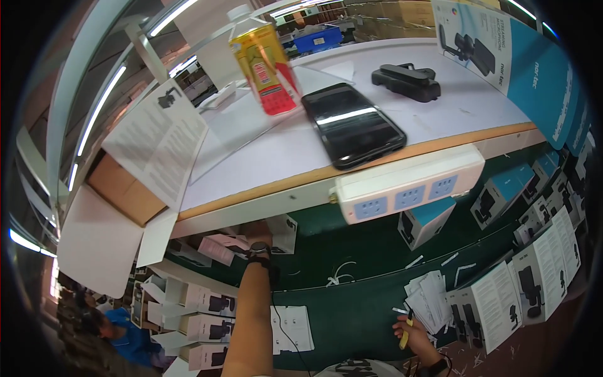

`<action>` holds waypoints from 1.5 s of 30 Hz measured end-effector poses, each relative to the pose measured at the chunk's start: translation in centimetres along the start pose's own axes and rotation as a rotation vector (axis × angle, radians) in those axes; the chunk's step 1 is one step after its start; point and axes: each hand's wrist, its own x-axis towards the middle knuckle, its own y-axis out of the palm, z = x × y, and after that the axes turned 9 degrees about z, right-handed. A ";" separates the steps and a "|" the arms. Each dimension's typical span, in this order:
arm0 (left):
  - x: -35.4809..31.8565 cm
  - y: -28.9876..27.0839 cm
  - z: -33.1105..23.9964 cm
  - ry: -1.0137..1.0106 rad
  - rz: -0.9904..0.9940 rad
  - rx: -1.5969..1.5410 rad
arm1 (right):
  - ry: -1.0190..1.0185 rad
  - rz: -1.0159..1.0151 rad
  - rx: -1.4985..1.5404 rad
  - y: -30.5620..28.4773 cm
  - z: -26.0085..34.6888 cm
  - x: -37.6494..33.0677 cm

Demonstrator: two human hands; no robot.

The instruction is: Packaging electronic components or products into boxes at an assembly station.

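My left arm reaches away under the raised shelf, with a dark watch at the wrist. My left hand (257,231) lies in shadow beside an upright printed box (284,235) on the green bench; its fingers are mostly hidden, and I cannot tell whether it grips the box. At the lower right my right hand (417,336) is closed around a slim yellow and black tool (407,333), held upright. Just beyond that hand lies a loose pile of white paper pieces (429,300). Flat white printed sheets (293,328) rest on the bench between my arms.
On the white shelf (239,164) are a yellow-red drink bottle (265,72), a black phone (353,125), a black clip-like device (407,81) and cartons. A power strip (411,185) hangs from its edge. Product boxes (496,301) line the right; a person in blue (129,333) is lower left.
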 end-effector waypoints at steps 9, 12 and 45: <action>-19.5 -7.3 -4.2 0.586 -0.179 -0.128 | -0.619 -0.033 -0.685 13.6 7.6 1.6; -28.5 -8.2 -5.7 0.724 -0.109 -0.361 | -0.784 -0.089 -0.854 17.0 6.9 2.3; -37.6 -2.4 -3.1 0.524 0.679 -1.628 | -0.588 -0.232 -0.624 13.8 0.3 -1.1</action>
